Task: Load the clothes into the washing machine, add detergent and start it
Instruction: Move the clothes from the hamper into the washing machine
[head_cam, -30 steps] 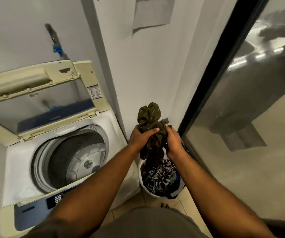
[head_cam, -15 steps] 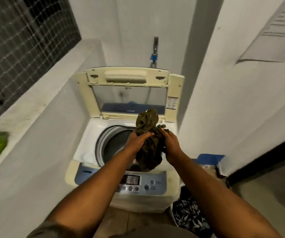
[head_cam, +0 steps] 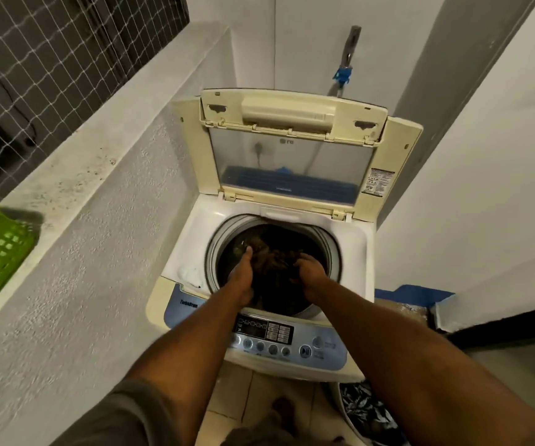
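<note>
2 hands are now down inside the drum. 0.5 s ago they held the olive garment (head_cam: 275, 259) bunched upright above the washing machine (head_cam: 188, 252); now it lies within the tub, below the rim. I take that as 1 piece loaded, or nearly so.

My left hand (head_cam: 242, 278) shows a thumb stretched toward the far side. Its fingers are hidden under the cloth, so I cannot tell whether it grips. My right hand (head_cam: 311, 272) has its fingers curled into the fabric and seems to hold it.

More patterned clothes wait in the white basket (head_cam: 365, 413) on the floor at my right, so loading is not finished, and detergent and the control panel (head_cam: 291, 342) come later.

As for heading, the garment no longer stands on end. It is a crumpled heap whose longer stretch runs roughly across the drum from 1 hand to the other. I cannot tell either end apart in the dark. The lid (head_cam: 291, 162) stands upright on the far side.
</note>
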